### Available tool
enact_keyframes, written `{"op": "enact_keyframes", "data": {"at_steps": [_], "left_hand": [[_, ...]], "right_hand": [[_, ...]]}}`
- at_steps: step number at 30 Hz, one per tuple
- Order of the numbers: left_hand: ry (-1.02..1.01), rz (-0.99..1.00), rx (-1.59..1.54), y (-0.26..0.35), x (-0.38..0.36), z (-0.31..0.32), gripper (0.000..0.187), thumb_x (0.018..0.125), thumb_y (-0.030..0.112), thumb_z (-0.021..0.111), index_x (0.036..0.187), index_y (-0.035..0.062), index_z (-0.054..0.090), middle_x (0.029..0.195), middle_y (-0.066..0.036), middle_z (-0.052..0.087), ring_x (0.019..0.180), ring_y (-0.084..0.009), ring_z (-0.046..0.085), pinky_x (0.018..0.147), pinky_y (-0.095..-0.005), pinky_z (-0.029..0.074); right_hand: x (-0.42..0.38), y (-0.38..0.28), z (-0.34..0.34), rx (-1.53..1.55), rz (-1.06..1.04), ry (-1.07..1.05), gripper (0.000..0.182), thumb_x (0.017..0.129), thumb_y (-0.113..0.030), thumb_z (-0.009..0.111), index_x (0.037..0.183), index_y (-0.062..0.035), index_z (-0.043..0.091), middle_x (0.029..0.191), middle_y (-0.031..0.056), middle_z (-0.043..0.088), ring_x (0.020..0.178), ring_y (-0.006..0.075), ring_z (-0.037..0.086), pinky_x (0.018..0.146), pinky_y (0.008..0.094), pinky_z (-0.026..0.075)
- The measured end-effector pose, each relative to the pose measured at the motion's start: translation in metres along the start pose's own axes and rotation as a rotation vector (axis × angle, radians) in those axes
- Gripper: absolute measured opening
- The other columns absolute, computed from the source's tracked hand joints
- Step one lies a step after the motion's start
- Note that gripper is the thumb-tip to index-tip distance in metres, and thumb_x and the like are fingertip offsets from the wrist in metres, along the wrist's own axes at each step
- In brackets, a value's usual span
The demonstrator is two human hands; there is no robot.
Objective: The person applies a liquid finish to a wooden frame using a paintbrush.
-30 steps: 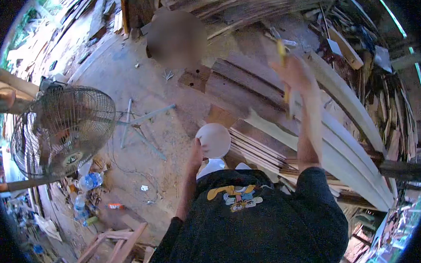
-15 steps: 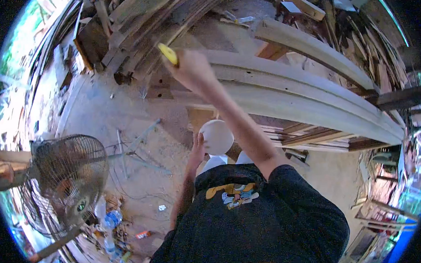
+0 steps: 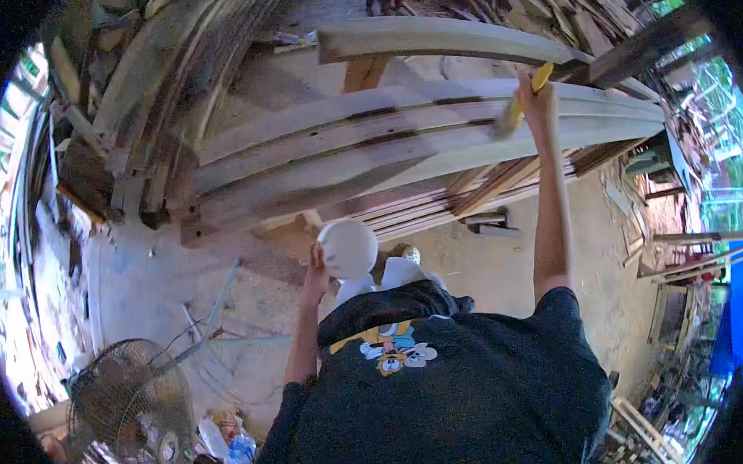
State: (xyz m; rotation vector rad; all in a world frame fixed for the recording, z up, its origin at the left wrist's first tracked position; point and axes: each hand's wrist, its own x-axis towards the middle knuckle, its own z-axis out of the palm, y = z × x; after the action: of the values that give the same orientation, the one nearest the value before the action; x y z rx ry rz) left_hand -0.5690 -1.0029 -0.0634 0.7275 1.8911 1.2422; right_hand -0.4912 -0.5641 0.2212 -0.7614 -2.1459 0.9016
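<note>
Brush over pale boards, round white vessel held in reserve

Item: yellow-handled, flat paint brush (image 3: 541, 77). Held in the right hand (image 3: 537, 106), arm outstretched, fingers closed about the handle. Bristle end blurred, angled down over the boards; whether it touches them cannot be told.

Item: round white, smooth-looking vessel (image 3: 349, 248), apparently plastic. Held in front of the body by the left hand (image 3: 316, 275), fingers spread against its side. Contents not discernible.

Item: long, pale, smooth-faced wooden boards (image 3: 589, 130), lying side by side with dark, narrow gaps between; a few small dark holes. They look bowed, perhaps owing to the lens.

Step in hand: by appearance, brushing along the boards, at the right-hand stretch. The next move seems to call for a flat, even stroke along the grain, with the vessel kept level and within reach of the brush.

Surroundings: a separate squared, pale timber beam (image 3: 428, 34) beyond the boards; thin, straight-edged wooden slats (image 3: 413, 218) stacked on the near side; a dusty, earth-toned floor (image 3: 164, 281); a round, wire-caged fan (image 3: 128, 404) and a clear blue plastic bottle (image 3: 241, 451) at lower left.
</note>
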Motion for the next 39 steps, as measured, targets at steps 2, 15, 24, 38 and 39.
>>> {"op": "enact_keyframes", "data": {"at_steps": [2,15,24,38,39], "left_hand": [[0.028,-0.1,-0.14,0.018,0.01,0.001,0.084,0.058,0.012,0.06,0.119,-0.0044,0.006,0.122,-0.025,0.01,0.114,-0.0361,0.012,0.092,-0.0362,0.021],[0.12,-0.035,-0.084,0.04,0.0,0.028,0.053,0.081,0.039,0.025,0.117,0.0008,0.02,0.117,-0.019,0.024,0.108,-0.0296,0.028,0.086,-0.0327,0.028],[0.195,-0.3,-0.63,0.056,-0.018,0.005,0.058,0.078,0.048,0.024,0.118,0.0063,0.02,0.115,-0.012,0.026,0.104,-0.0273,0.033,0.075,-0.0327,0.039],[0.36,-0.27,-0.598,0.114,-0.02,0.027,0.057,0.078,0.048,0.026,0.118,0.0073,0.021,0.115,-0.012,0.029,0.095,-0.0246,0.042,0.068,-0.0347,0.043],[0.363,-0.247,-0.611,0.117,-0.011,0.034,0.057,0.078,0.048,0.026,0.118,0.0075,0.021,0.115,-0.012,0.029,0.094,-0.0245,0.042,0.068,-0.0346,0.043]], "right_hand": [[0.003,-0.009,-0.019,-0.718,-0.14,0.178,0.036,0.077,-0.035,0.039,0.068,-0.0033,0.053,0.056,0.0167,0.052,0.052,0.0259,0.054,0.044,0.0355,0.04],[-0.115,-0.235,0.231,0.079,-0.34,-0.571,0.027,0.069,-0.031,0.051,0.072,-0.0045,0.054,0.06,0.0135,0.054,0.057,0.0294,0.053,0.051,0.0363,0.042],[-0.066,-0.146,0.255,0.494,-0.137,-0.451,0.011,0.072,-0.015,0.049,0.071,-0.0049,0.052,0.067,0.0047,0.052,0.059,0.0142,0.05,0.048,0.028,0.041],[0.006,0.17,-0.04,-1.069,-0.356,0.222,0.021,0.072,-0.022,0.047,0.084,-0.0054,0.052,0.071,0.0141,0.055,0.061,0.0275,0.052,0.054,0.0344,0.04],[-0.003,0.166,-0.025,-0.973,-0.327,0.195,0.02,0.071,-0.02,0.048,0.083,-0.0054,0.053,0.073,0.0128,0.055,0.064,0.0261,0.052,0.055,0.0341,0.041]]}}
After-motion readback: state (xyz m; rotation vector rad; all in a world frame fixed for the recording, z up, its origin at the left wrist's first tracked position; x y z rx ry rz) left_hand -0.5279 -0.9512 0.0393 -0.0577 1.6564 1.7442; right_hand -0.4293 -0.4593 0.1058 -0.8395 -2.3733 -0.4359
